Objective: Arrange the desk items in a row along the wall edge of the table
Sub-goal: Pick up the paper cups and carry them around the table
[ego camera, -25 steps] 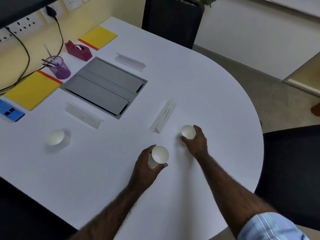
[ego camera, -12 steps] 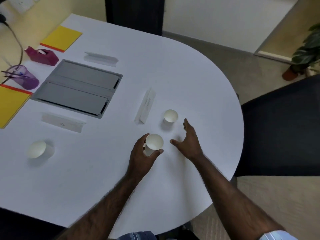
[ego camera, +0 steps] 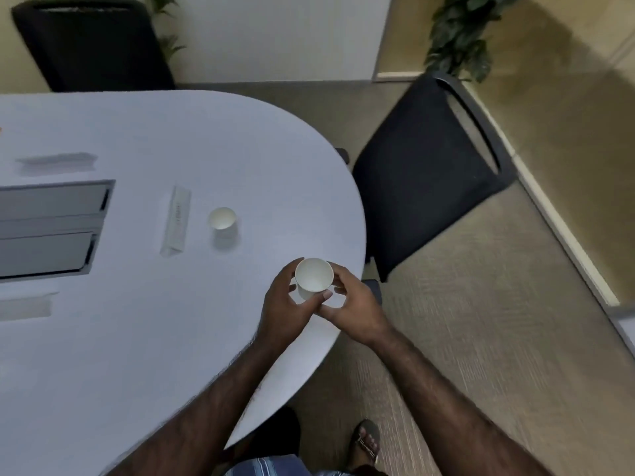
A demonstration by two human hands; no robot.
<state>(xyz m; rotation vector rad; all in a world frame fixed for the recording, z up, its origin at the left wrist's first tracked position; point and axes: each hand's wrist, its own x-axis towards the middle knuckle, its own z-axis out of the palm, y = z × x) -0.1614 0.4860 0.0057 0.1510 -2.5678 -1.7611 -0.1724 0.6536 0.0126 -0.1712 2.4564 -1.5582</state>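
A white paper cup point(ego camera: 313, 277) is lifted above the round end of the white table point(ego camera: 144, 338), gripped from the left by my left hand point(ego camera: 285, 310). My right hand point(ego camera: 354, 310) closes on the same cup from the right, its fingers touching the cup's side. A second white paper cup point(ego camera: 222, 219) stands upright on the table farther back. A folded white name card point(ego camera: 177, 219) lies just left of that cup. Two more name cards point(ego camera: 56, 162) point(ego camera: 25, 307) show blurred at the left.
A grey hatch panel point(ego camera: 51, 231) is set into the table at the left edge of view. A black chair point(ego camera: 429, 173) stands right of the table, another chair point(ego camera: 92, 42) behind it. A potted plant point(ego camera: 457, 32) is at the back right. My sandalled foot point(ego camera: 366, 441) is on the carpet.
The view has swung right, so the wall side of the table is out of sight. My right hand let go of the far cup and came onto the cup in my left hand.
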